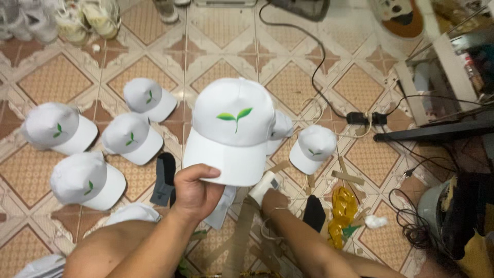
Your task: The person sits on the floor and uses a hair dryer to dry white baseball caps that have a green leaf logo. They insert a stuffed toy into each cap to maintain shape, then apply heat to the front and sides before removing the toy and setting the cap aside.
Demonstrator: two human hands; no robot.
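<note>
The tiled floor (329, 46) carries five finished white caps (87, 177) spread left and far, logos up for checking. The left hand (193, 190) pinches the brim of a raised cap (234, 128), centre, facing the viewer. The right hand (272, 198), near right, wraps a small white tool (262, 186); its grip is partly hidden.

Raised cap (234, 134) hides another cap (280, 129)

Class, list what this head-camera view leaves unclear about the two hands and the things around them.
- Right hand: in the head view, the held white cap with a green sprout logo partly hides it and the small white object it grips.
- White cap behind the held one: mostly covered.
- Pale shoes: blurred, cut by the top edge.
- Left hand pinches the brim.
</note>
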